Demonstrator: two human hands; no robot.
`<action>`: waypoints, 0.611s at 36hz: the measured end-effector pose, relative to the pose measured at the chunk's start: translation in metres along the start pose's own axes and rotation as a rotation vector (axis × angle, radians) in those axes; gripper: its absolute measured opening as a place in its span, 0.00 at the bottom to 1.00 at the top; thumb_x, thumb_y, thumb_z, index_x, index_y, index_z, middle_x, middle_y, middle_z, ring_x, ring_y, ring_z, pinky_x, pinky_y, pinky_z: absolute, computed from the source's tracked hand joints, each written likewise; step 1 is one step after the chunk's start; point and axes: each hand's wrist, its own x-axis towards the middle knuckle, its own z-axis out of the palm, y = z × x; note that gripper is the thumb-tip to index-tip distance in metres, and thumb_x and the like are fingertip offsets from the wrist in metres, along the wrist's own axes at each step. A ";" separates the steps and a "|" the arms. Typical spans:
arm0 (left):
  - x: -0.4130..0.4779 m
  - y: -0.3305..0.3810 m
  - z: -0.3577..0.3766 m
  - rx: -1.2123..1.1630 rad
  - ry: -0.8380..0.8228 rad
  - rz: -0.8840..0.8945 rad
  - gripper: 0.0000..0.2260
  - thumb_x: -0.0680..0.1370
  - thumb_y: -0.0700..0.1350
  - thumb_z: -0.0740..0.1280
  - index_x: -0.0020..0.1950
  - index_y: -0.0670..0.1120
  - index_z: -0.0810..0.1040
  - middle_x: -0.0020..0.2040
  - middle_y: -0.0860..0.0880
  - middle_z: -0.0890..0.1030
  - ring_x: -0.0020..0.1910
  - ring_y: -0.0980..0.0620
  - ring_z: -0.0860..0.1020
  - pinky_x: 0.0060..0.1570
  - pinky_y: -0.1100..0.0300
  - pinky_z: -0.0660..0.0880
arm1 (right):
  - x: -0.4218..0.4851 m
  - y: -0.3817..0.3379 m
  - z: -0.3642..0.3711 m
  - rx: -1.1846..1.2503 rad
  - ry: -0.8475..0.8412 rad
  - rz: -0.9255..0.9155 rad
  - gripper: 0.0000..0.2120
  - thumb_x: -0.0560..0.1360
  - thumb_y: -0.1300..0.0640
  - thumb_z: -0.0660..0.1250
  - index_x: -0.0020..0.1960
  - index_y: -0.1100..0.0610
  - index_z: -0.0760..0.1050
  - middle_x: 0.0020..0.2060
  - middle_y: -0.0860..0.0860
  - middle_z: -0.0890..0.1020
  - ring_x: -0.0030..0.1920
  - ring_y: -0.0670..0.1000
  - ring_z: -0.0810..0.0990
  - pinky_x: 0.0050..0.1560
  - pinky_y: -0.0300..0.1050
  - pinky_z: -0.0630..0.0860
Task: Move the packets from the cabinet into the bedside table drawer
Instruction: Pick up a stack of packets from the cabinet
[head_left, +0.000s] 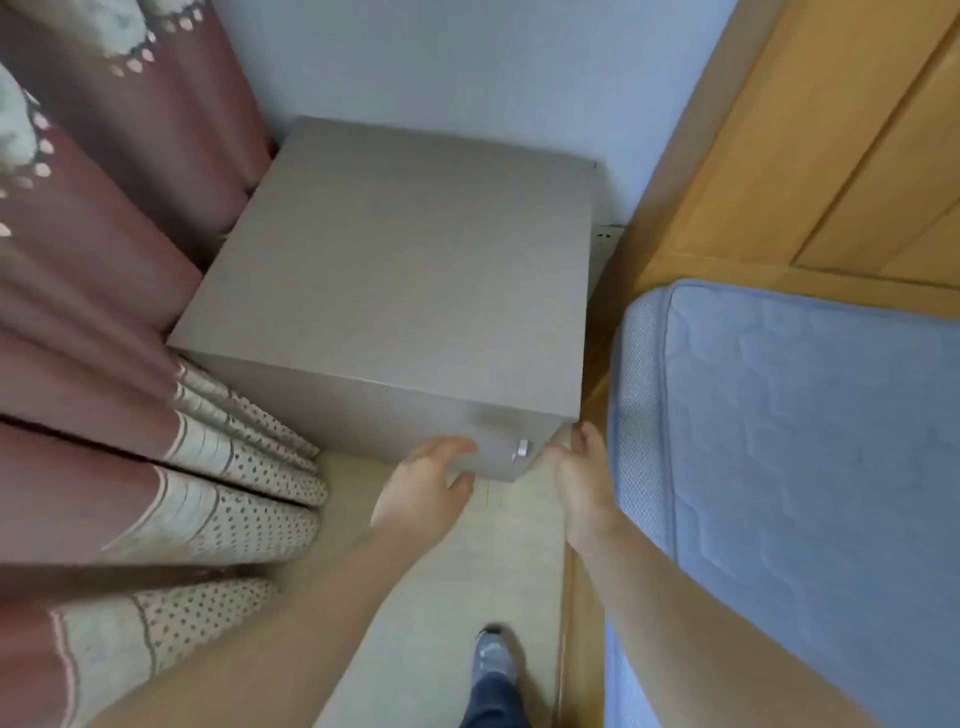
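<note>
Between curtain (130, 312) and bed (779, 441), pushed into the corner: grey bedside table (405, 260), front panel (395, 426) shut flush, small metal knob (521, 450) towards its right side. Presumably the drawer front, though no seam visible from this angle.

No packets anywhere in view: none carried, none on the table top. Whereabouts not shown.

Left hand (428, 483) empty, fingers loosely spread, tips at or against the panel just left of the knob. Right hand (579, 473) empty too, fingers relaxed, down at the panel's right corner, close beside the bed frame. Neither on the knob. Most likely reaching to pull the drawer out.

Risks from here:
- Missing the small knob and sliding off the smooth panel.
- Pulling from one side, given the knob's off-centre place, and skewing the drawer until jammed.
- Scraping or pinching the right hand in the narrow gap by the bed.
- Little standing room in the strip of floor (467, 571), with one shoe (493, 660) close behind, so an awkward lean while pulling.
</note>
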 end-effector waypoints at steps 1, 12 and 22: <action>0.007 0.002 0.002 -0.043 0.025 -0.018 0.15 0.77 0.41 0.64 0.64 0.47 0.76 0.65 0.49 0.75 0.65 0.51 0.71 0.60 0.68 0.61 | 0.007 0.000 0.001 0.031 -0.015 -0.023 0.23 0.72 0.70 0.62 0.64 0.54 0.69 0.58 0.49 0.77 0.48 0.45 0.75 0.50 0.40 0.71; 0.035 0.014 0.018 -0.382 0.135 -0.323 0.14 0.79 0.43 0.63 0.65 0.49 0.74 0.63 0.48 0.76 0.63 0.51 0.73 0.52 0.69 0.64 | 0.027 0.008 0.001 0.105 -0.030 -0.026 0.24 0.70 0.75 0.56 0.60 0.55 0.72 0.49 0.46 0.79 0.51 0.46 0.76 0.47 0.35 0.69; -0.002 0.016 0.024 -0.591 0.094 -0.469 0.23 0.80 0.52 0.59 0.74 0.51 0.58 0.67 0.46 0.70 0.60 0.47 0.71 0.53 0.58 0.68 | -0.014 0.039 -0.022 -0.384 -0.053 0.044 0.22 0.74 0.69 0.56 0.65 0.54 0.74 0.60 0.50 0.77 0.60 0.52 0.75 0.59 0.43 0.69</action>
